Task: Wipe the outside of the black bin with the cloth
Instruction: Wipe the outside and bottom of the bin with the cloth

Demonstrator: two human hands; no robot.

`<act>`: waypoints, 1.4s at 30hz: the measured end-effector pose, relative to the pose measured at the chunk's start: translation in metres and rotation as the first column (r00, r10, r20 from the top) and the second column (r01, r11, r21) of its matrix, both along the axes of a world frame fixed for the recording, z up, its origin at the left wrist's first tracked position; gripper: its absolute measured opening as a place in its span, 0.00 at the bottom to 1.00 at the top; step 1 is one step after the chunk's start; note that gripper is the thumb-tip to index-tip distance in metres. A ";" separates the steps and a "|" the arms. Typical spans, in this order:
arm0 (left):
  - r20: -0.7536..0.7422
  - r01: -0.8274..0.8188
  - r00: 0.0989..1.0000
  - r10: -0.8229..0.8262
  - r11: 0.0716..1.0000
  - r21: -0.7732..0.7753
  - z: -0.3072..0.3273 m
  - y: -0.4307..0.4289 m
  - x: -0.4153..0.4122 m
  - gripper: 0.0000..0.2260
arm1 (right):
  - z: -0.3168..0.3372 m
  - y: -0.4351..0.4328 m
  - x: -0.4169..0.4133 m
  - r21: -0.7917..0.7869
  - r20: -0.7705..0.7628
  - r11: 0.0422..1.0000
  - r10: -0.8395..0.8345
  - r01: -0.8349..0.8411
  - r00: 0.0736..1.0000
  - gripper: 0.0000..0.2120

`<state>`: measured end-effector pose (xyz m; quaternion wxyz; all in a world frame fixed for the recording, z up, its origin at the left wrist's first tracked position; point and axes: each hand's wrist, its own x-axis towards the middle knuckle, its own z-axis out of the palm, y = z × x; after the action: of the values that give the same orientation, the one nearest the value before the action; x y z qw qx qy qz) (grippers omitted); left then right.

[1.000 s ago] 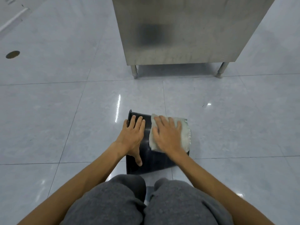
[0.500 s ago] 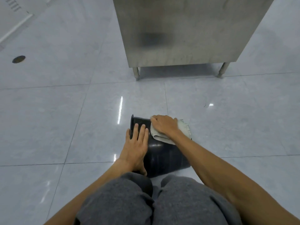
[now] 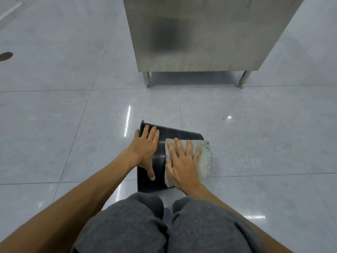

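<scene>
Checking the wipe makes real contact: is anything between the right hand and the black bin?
Only the cloth, pressed flat under the right hand against the black bin. The left hand rests beside it on the bin's bare wall, not in the way.

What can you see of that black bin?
The black bin lies on its side on the glossy tiled floor, just before the person's knees. It looks like smooth, shiny plastic, with a raised lip at its left end. The left hand rests flat on it; the right hand presses a pale cloth against its upper side.
</scene>
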<state>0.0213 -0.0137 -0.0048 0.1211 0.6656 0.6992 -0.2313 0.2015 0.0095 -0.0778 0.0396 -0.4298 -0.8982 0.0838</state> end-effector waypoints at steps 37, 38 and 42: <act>0.196 0.161 0.971 -0.133 0.978 -0.130 0.041 0.041 -0.029 0.59 | 0.024 0.081 -0.030 -0.290 -0.127 0.935 -0.251 0.206 0.960 0.20; 0.193 0.156 0.972 -0.134 0.982 -0.102 0.044 0.036 -0.030 0.57 | 0.027 0.090 -0.034 -0.344 -0.109 0.916 -0.260 0.209 0.960 0.20; 0.029 0.214 0.976 -0.214 0.977 0.004 0.040 0.009 -0.029 0.65 | 0.037 0.121 -0.050 -0.466 -0.016 0.848 -0.294 0.253 0.956 0.20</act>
<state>-0.0075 -0.0052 0.0355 0.1054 0.7403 0.6218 -0.2330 0.1512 0.1307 -0.0406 -0.0127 -0.5464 -0.7796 0.3057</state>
